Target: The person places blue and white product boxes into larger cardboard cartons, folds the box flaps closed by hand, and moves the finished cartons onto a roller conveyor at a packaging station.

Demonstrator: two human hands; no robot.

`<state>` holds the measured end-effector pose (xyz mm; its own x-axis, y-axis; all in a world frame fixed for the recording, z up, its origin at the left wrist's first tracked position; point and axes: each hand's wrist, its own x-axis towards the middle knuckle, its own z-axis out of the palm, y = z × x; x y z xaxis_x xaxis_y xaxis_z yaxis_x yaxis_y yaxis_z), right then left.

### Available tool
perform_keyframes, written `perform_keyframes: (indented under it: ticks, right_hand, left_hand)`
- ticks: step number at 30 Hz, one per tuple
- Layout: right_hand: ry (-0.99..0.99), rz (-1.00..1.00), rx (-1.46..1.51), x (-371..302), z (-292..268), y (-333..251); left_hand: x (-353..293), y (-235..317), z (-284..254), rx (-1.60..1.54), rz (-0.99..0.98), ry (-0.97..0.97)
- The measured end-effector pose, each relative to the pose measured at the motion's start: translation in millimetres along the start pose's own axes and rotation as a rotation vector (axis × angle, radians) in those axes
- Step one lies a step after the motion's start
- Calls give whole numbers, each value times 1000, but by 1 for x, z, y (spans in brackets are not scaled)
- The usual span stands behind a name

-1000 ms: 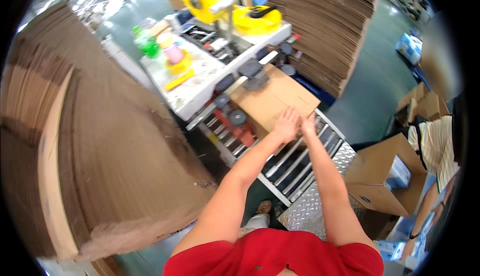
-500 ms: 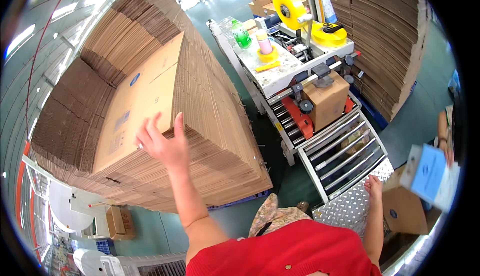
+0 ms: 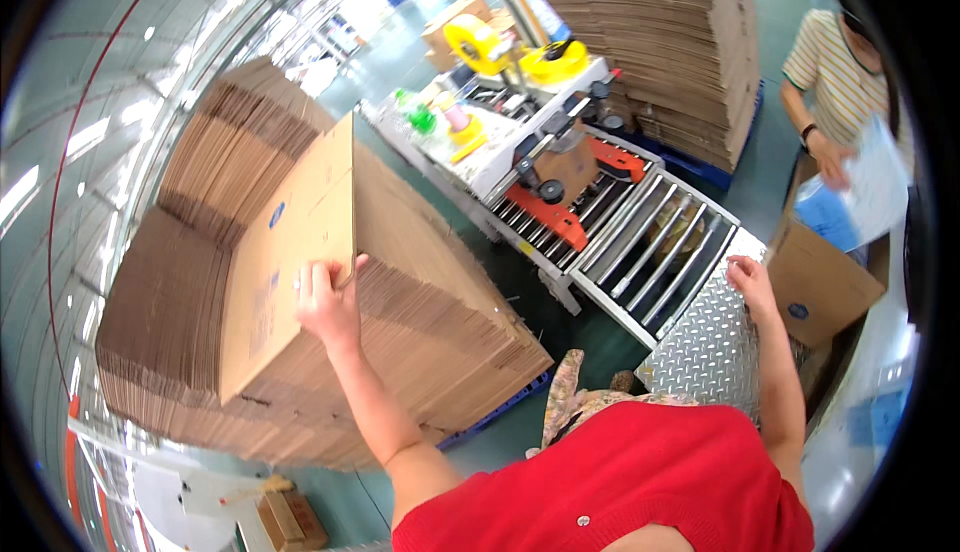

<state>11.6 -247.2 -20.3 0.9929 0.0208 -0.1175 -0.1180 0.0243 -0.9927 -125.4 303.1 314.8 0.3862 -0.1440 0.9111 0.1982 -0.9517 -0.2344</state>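
The left hand [image 3: 326,304], which hung open above the cardboard half a second ago, has now closed: its fingers are clamped over the near right-hand edge of a flat, tan cardboard carton blank [image 3: 300,242] with a blue printed mark. That blank lies on top of the tall stack of brown corrugated sheets [image 3: 430,327] to the person's left, and its gripped edge looks slightly bent up, so it seems to be just parting from the sheets below; how far it is free cannot be told. The right hand [image 3: 748,280] is well apart from it, above the silver diamond-tread metal plate [image 3: 695,382], its grip loosely curled with nothing visible in it. Meanwhile the closed tan cardboard box [image 3: 565,167] has gone deeper between the orange side guides, beside the white counter [image 3: 478,167] that carries yellow tape rolls, and neither hand touches it any longer. Taken together, the work appears to have passed from feeding that box to picking up a blank, with only the left hand committed so far. At the right, a co-worker in a striped shirt [image 3: 840,62] holds a blue-and-white pack [image 3: 868,192] above an open brown carton [image 3: 822,287].
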Motion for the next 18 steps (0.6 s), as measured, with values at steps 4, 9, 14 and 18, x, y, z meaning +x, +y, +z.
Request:
perform_keyframes:
  ticks: [4, 9, 14, 18]
  right_hand:
    - [244, -667, -563, -31, -5, -104]
    - [381, -1030, -835, -77, 39, -222]
    - [216, -1085, -608, -94, 6, -242]
    - [500, -1021, -844, -144, -54, -229]
  left_hand:
    - [65, 85, -66, -76, 419, 214]
    - [122, 136, -178, -557, 562, 184]
    - [143, 123, -168, -1121, 412, 197]
    - [137, 146, -62, -1507, 90, -193]
